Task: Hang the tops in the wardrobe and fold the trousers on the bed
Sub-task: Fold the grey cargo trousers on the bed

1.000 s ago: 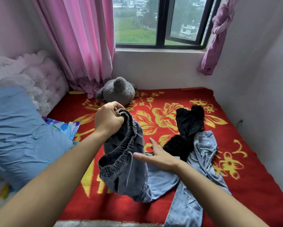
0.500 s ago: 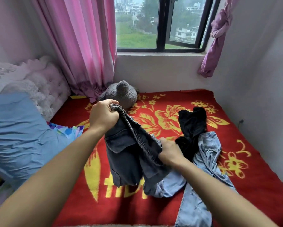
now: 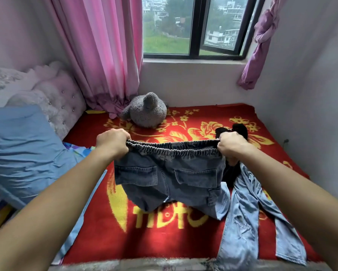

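Observation:
A pair of dark grey denim trousers (image 3: 170,178) with an elastic waistband hangs stretched out above the bed, back pockets facing me. My left hand (image 3: 112,142) grips the waistband's left end and my right hand (image 3: 232,146) grips its right end. The legs trail down onto the red blanket (image 3: 164,237). Light blue jeans (image 3: 246,218) lie crumpled on the bed to the right. A black garment (image 3: 232,173) lies behind my right hand, partly hidden by it and the trousers.
A grey plush toy (image 3: 146,110) sits at the far side of the bed under the window. A blue pillow (image 3: 21,151) and a padded headboard (image 3: 54,100) are at the left. Pink curtains (image 3: 103,51) hang behind, and a wall runs along the right.
My right hand took hold of the waistband and moved right, and my left hand moved left. The bunched trousers are now lifted and spread flat between both hands.

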A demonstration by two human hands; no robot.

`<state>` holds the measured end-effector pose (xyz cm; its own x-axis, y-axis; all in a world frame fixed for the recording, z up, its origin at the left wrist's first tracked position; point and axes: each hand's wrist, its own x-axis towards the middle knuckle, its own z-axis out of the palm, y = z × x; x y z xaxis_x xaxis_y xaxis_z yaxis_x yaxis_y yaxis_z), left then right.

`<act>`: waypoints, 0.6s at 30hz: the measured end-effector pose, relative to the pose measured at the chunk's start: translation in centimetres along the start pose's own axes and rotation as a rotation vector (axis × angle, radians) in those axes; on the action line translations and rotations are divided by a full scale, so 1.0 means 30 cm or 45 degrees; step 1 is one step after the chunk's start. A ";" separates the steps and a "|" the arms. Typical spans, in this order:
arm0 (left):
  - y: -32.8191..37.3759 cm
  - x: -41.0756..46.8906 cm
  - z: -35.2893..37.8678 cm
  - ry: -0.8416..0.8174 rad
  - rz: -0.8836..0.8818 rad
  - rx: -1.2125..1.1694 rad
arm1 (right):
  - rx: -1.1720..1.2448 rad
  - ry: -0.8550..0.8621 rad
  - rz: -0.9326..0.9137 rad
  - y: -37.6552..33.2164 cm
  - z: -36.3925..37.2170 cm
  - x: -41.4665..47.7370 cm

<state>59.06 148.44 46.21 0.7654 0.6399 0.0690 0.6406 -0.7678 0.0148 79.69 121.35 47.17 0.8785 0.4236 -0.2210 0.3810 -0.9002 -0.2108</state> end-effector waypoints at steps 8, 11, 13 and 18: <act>-0.077 0.146 0.090 -0.635 0.055 -0.039 | 0.984 -0.330 0.201 -0.041 0.047 0.225; -0.105 0.283 0.038 -0.693 -0.030 -0.393 | 1.052 -0.225 0.092 -0.107 -0.022 0.358; -0.100 0.410 -0.003 -0.574 -0.115 -0.626 | 1.068 -0.155 0.001 -0.159 -0.085 0.457; -0.025 0.762 -0.202 -0.098 -0.224 -0.905 | 0.850 0.116 -0.255 -0.309 -0.365 0.727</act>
<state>75.71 163.43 53.81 0.6741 0.7359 -0.0636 0.5789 -0.4729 0.6642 98.46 137.83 54.73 0.8415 0.5385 -0.0424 0.3052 -0.5387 -0.7853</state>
